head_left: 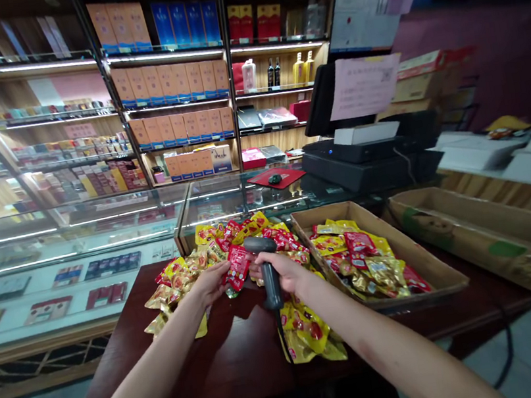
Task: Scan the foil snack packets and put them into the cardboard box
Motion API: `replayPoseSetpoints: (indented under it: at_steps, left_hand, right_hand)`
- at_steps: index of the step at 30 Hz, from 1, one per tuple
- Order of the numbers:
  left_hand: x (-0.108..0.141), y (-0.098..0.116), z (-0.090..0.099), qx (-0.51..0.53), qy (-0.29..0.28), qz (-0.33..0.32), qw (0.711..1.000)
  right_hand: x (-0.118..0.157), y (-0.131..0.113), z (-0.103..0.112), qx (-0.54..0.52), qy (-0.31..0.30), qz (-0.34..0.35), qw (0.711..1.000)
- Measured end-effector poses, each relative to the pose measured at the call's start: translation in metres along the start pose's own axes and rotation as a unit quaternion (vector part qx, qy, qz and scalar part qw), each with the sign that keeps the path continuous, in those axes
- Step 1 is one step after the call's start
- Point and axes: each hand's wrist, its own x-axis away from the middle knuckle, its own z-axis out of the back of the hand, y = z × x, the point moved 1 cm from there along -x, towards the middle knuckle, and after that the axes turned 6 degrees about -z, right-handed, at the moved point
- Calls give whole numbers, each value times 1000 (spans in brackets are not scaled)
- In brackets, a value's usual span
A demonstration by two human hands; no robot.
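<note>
A red snack packet (238, 267) is pinched in my left hand (212, 283) above the dark wooden table (213, 380). Wrapped round the handle of a black barcode scanner (271, 284), my right hand (280, 270) holds it upright just right of that packet. The scanner's head lies close to the packet's upper edge, and its cord hangs down toward me. Gold snack packets (165, 300) are heaped left of my left hand. Red and yellow packets (254, 225) are piled behind both hands, and yellow packets (310, 332) lie below my right wrist.
To the right stands a cardboard tray (436, 273) of mixed packets, with another cardboard box (491, 238) beyond it. A glass display counter (79, 253) runs along the left and back. Behind it are a monitor (323, 100) and a mouse (275, 179) on a red mat.
</note>
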Motion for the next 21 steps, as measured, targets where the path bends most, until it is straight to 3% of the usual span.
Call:
replayPoseSetpoints:
  at_steps: [4,9,17,21]
  left_hand:
    - [-6,1,-14,3,-37,10,999]
    - [-16,9,-20,-75,-99,14,992]
    - [-35,24,-27,-77,-52,-51,994]
    - [-48,21,-24,-83,-13,-74,994]
  right_hand:
    - [-6,-8,5,26,51,49,997]
    - [-15,-14,14,51,77,71,993]
    - [10,-4,4,63,100,141,983]
    - [30,16,-6,66,43,98,992]
